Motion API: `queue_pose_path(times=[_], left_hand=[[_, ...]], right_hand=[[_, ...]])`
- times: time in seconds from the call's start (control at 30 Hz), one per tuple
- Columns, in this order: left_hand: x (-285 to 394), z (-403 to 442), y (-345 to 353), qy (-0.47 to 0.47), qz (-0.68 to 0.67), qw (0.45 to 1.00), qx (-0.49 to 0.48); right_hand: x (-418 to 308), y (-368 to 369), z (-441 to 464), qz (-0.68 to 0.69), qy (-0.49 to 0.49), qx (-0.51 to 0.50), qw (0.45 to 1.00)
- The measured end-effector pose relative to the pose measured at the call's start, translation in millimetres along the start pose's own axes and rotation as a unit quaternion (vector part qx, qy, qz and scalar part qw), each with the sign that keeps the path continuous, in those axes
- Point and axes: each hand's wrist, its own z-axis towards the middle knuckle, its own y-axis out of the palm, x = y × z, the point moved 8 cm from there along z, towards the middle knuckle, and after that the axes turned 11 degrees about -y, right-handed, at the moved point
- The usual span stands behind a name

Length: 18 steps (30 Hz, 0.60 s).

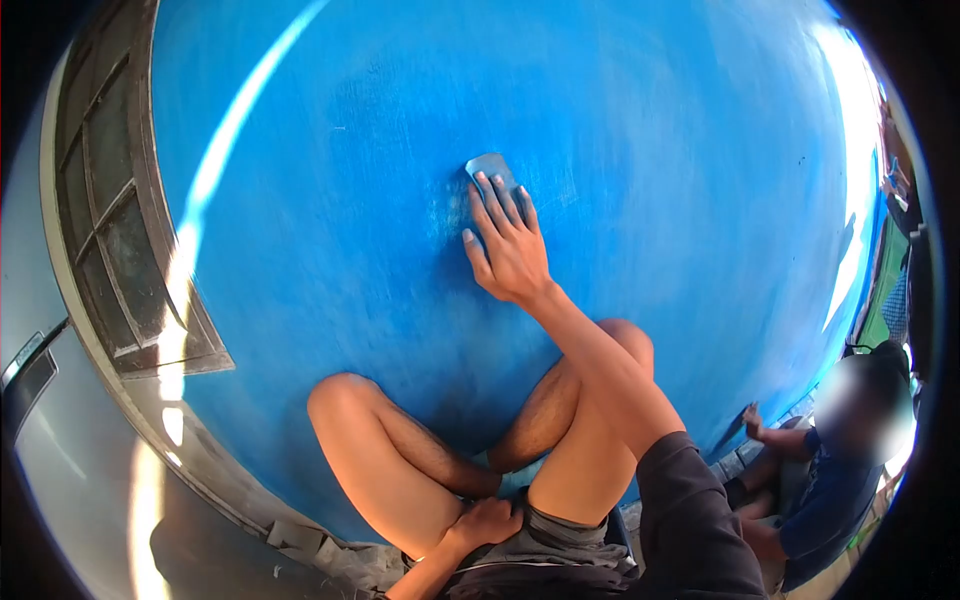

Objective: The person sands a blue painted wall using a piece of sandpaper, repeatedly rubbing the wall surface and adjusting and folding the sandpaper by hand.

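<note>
The sheet (484, 164), a thin grey piece, lies flat on the blue wall (650, 120) just above the middle of the frame. The right hand (511, 250) lies over its lower part, palm toward the wall, fingers straight and slightly spread, fingertips on the sheet, thumb held apart at the left. The sheet's upper end shows beyond the fingertips. Pale, scuffed streaks mark the wall just left of the hand.

The left hand (488, 522) rests at the bottom centre, on the lap over the dark shorts (565, 540). Its fingers curl inward; whether they close on anything cannot be told. The person's bare knees (342, 396) are bent and set apart below the right hand, facing the wall.

A window (108, 175) with a brown frame fills the upper left, and a bright strip of sunlight (222, 150) runs down the wall beside it. A grey panel (75, 450) stands at the lower left. At the lower right sits a co-worker (835, 505) in a dark blue shirt, one hand (754, 424) raised near the wall.
</note>
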Motion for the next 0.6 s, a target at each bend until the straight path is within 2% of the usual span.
queue_pose_path(times=[0.03, 0.07, 0.1, 0.13, 0.17, 0.2, 0.23, 0.27, 0.3, 0.33, 0.37, 0.43, 0.5, 0.53, 0.6], left_hand=[[-8, 1, -3, -0.069, -0.05, 0.996, 0.004], [-16, 0, -4, -0.137, -0.099, 0.986, 0.005], [-17, 2, 2, -0.139, -0.103, 0.985, 0.001], [-20, 2, 9, -0.134, -0.104, 0.986, 0.002], [-24, 1, 15, -0.127, -0.103, 0.987, 0.003], [-7, -1, 4, -0.048, -0.029, 0.998, -0.006], [-11, -1, 9, -0.048, -0.032, 0.998, -0.008], [-17, 1, 12, -0.07, -0.041, 0.997, 0.012], [-18, 1, 18, -0.08, -0.049, 0.995, 0.021], [-14, 1, 12, -0.091, -0.057, 0.994, 0.03], [-8, -1, 4, -0.056, -0.038, 0.997, 0.043], [-6, -7, -4, -0.018, -0.011, 0.998, 0.053], [9, -12, -9, 0.089, 0.066, 0.988, 0.103], [12, -10, -12, 0.09, 0.066, 0.988, 0.106], [-4, -4, -12, -0.049, -0.06, 0.996, 0.052]], right_hand=[[3, -4, -3, -0.014, 0.039, 0.016, 0.999], [4, -6, -4, -0.011, 0.039, 0.012, 0.999], [-1, -3, -2, 0.018, -0.019, -0.016, 1.0], [-7, 2, -4, 0.048, -0.072, -0.043, 0.995], [0, 4, -4, 0.051, -0.065, -0.046, 0.995], [20, -3, -1, 0.016, 0.007, 0.015, 1.0], [38, -12, -2, -0.02, 0.074, 0.074, 0.994], [41, -14, -2, -0.037, 0.102, 0.087, 0.99], [37, -14, -6, -0.035, 0.099, 0.079, 0.991], [23, -11, -4, -0.015, 0.034, 0.035, 0.999], [10, -8, -6, 0.006, -0.027, -0.008, 1.0], [14, -6, -5, 0.023, -0.041, -0.009, 0.999], [39, -22, -7, -0.013, 0.092, 0.117, 0.989], [45, -27, -11, -0.03, 0.13, 0.156, 0.979], [56, -30, -13, -0.038, 0.156, 0.165, 0.973]])
